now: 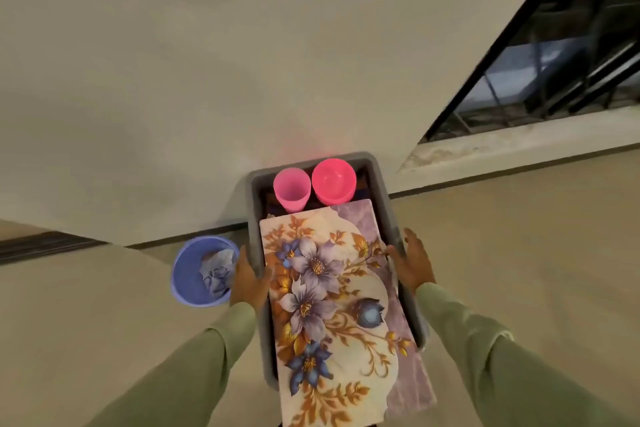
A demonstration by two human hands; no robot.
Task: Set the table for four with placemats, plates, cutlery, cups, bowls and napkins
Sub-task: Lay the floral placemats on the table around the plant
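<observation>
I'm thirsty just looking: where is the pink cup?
Head view: the pink cup stands at the far end of the grey tub, left of the pink bowls, just beyond the floral placemat.

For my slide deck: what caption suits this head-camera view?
Left hand grips, right hand touches a grey tub of floral placemats, pink cup and bowls.

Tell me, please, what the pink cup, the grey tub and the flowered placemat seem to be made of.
The pink cup: plastic, probably; its wall glows translucent, smooth, semi-gloss. The grey tub: moulded plastic by its rounded rim, matt. The flowered placemat: stiff printed sheet, lying flat past the tub's edge; plastic or coated board, cannot tell.
</observation>
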